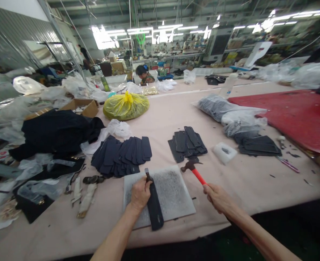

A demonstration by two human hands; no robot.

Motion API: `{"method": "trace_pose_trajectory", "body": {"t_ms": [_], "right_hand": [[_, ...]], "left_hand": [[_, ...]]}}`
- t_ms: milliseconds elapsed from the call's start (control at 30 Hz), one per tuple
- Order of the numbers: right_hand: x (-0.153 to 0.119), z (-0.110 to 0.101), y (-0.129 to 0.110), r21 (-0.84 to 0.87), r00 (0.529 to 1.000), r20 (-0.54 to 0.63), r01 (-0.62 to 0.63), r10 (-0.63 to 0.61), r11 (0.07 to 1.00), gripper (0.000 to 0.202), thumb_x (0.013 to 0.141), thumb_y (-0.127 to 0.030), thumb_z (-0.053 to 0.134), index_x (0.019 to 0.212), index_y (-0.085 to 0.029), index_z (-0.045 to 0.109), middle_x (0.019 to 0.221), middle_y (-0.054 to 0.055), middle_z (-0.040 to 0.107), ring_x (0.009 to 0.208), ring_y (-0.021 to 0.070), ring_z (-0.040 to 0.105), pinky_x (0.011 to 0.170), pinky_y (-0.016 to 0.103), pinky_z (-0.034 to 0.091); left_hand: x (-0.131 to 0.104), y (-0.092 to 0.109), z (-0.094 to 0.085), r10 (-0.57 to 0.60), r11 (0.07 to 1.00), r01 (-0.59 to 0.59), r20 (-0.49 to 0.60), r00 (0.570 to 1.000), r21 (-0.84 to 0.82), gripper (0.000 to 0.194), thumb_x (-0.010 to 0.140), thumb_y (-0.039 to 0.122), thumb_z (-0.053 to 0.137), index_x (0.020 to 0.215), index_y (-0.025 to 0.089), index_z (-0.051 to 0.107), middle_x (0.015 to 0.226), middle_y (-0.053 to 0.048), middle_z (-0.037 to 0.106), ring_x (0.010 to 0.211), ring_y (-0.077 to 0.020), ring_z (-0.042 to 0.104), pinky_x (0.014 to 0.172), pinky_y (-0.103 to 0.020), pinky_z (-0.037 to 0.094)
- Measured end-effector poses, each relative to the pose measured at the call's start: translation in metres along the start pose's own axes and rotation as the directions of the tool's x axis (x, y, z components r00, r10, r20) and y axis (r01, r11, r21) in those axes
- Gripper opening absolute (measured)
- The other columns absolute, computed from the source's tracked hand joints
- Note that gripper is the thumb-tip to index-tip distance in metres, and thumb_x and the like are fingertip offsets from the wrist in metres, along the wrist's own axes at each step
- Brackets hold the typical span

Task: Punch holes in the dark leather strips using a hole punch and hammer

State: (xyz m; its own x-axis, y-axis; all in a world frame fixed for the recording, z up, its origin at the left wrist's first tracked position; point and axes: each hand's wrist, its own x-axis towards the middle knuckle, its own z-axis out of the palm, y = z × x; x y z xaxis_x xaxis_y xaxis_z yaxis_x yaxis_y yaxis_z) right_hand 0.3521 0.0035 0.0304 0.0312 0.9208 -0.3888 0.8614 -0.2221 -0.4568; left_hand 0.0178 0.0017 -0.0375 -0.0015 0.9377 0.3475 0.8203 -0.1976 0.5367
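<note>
My left hand is closed around a short metal punch, its flat top showing above the fingers. Below the punch lies a long dark strip, placed lengthwise on a scuffed white board. The punch's lower tip is hidden by my fingers. My right hand grips a claw hammer by its red handle, with the head raised at the board's right edge, apart from the punch. Dark cut pieces are fanned out behind the board on the left, and a smaller stack sits behind it.
A white block and more dark pieces lie to the right, near a red sheet. Wrapped-handle tools rest at left. Farther back are a yellow bag, dark cloth and a person.
</note>
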Motion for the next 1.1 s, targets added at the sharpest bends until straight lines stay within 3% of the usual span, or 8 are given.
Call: {"method": "trace_pose_trajectory", "body": {"t_ms": [100,200,300,367,433,567,800,1100], "right_hand": [[0.001,0.017,0.002,-0.216,0.972,-0.192,0.095,-0.138,0.972,0.031,0.097,-0.024,0.032,0.105,-0.012,0.059,0.094,0.016,0.064,0.081,0.0268,0.062,0.072,0.039,0.046],[-0.012,0.027,-0.036,-0.279,0.862,-0.254,0.369,-0.439,0.887,0.039,0.093,-0.024,0.043,0.129,-0.011,0.052,0.132,0.021,0.053,0.116,0.0327,0.052,0.097,0.049,0.04],[-0.03,0.047,-0.084,-0.175,0.708,-0.056,0.687,-0.704,0.705,0.054,0.089,-0.031,0.053,0.141,-0.017,0.045,0.149,0.014,0.041,0.138,0.0313,0.033,0.113,0.051,0.023],[-0.04,0.066,-0.104,-0.079,0.617,0.108,0.787,-0.78,0.611,0.067,0.086,-0.04,0.058,0.146,-0.018,0.039,0.154,0.012,0.036,0.143,0.0312,0.024,0.118,0.053,0.011],[-0.045,0.085,-0.11,-0.03,0.573,0.215,0.814,-0.791,0.581,0.079,0.083,-0.047,0.06,0.15,-0.014,0.033,0.157,0.013,0.029,0.146,0.0324,0.017,0.118,0.054,0.003],[-0.045,0.105,-0.101,-0.036,0.568,0.266,0.813,-0.779,0.58,0.09,0.083,-0.051,0.061,0.153,-0.011,0.023,0.16,0.013,0.018,0.148,0.0326,0.007,0.118,0.054,-0.004],[-0.044,0.105,-0.102,-0.048,0.574,0.264,0.811,-0.775,0.584,0.088,0.084,-0.053,0.058,0.153,-0.01,0.023,0.161,0.012,0.015,0.148,0.0318,0.005,0.119,0.054,-0.005],[-0.05,0.107,-0.102,-0.051,0.578,0.204,0.812,-0.79,0.581,0.088,0.083,-0.055,0.06,0.152,-0.013,0.027,0.159,0.015,0.024,0.145,0.0345,0.015,0.117,0.056,-0.001]], "left_hand": [[-0.001,-0.001,0.0,-0.007,1.0,0.007,0.005,1.0,0.0,0.02,0.094,0.024,0.044,0.1,0.018,0.062,0.086,-0.009,0.072,0.083,-0.0227,0.07,0.076,-0.032,0.054],[0.0,0.001,-0.005,-0.029,0.999,0.03,0.04,0.999,-0.017,0.022,0.094,0.026,0.044,0.107,0.019,0.06,0.093,-0.008,0.073,0.086,-0.0224,0.07,0.078,-0.032,0.054],[0.003,0.005,-0.011,-0.04,0.998,0.044,0.074,0.996,-0.053,0.024,0.094,0.026,0.044,0.112,0.02,0.059,0.097,-0.007,0.073,0.09,-0.0214,0.07,0.079,-0.031,0.053],[0.005,0.007,-0.014,-0.055,0.995,0.063,0.104,0.993,-0.072,0.02,0.093,0.025,0.044,0.103,0.021,0.061,0.091,-0.006,0.073,0.086,-0.0206,0.07,0.076,-0.029,0.052],[0.007,0.009,-0.015,-0.111,0.989,0.12,0.115,0.987,-0.081,0.018,0.091,0.025,0.045,0.093,0.022,0.062,0.083,-0.005,0.072,0.08,-0.02,0.069,0.072,-0.028,0.051],[0.014,0.013,-0.016,-0.293,0.946,0.294,0.03,0.956,-0.136,0.018,0.09,0.027,0.046,0.086,0.021,0.062,0.075,-0.004,0.07,0.07,-0.0184,0.065,0.066,-0.026,0.047],[0.025,0.009,-0.025,-0.405,0.888,0.377,-0.058,0.913,-0.264,0.024,0.089,0.034,0.046,0.08,0.019,0.062,0.071,-0.002,0.068,0.066,-0.017,0.06,0.061,-0.025,0.044],[0.016,0.006,-0.033,-0.385,0.899,0.341,-0.121,0.915,-0.275,0.025,0.089,0.038,0.046,0.083,0.019,0.061,0.075,-0.004,0.068,0.069,-0.019,0.062,0.064,-0.027,0.046]]}}
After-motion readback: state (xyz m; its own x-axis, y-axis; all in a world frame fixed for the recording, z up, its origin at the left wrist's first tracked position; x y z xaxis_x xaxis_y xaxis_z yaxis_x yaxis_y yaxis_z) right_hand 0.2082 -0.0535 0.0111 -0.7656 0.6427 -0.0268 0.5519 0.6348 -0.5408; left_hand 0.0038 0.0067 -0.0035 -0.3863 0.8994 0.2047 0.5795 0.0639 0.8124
